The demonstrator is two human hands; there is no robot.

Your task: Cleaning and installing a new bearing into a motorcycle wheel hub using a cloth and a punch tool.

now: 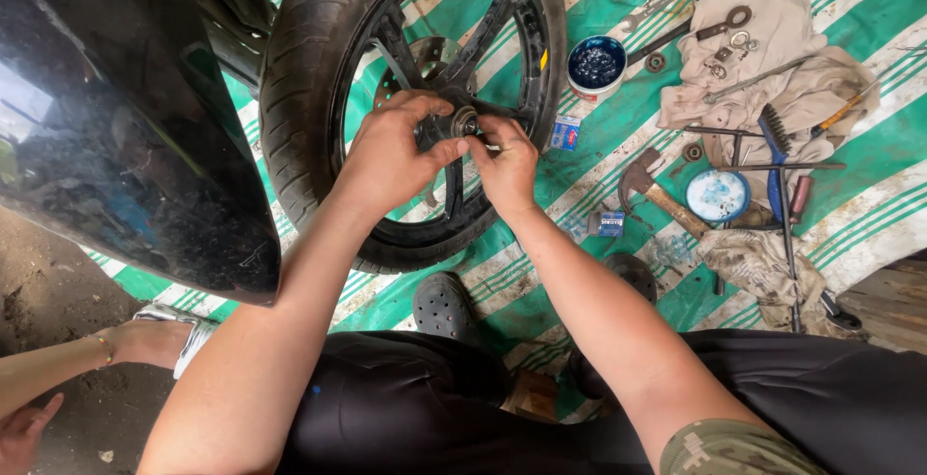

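Observation:
A black motorcycle wheel [309, 60] with a worn tyre and cast spokes stands upright on a green-and-white striped tarp [618, 118]. My left hand [391, 152] wraps over the wheel's hub [462, 123], thumb pressed by the centre. My right hand [504, 161] pinches at the metal bearing or axle end in the hub with its fingertips. Both hands touch the hub and each other. What the fingers pinch is too small to tell.
A glossy black fender [116, 137] fills the left. An open tub of blue grease [596, 63], its lid [717, 194], a hammer [657, 195], a brush, wrenches and rags [772, 41] lie at the right. Another person's arm [58, 364] reaches in at lower left.

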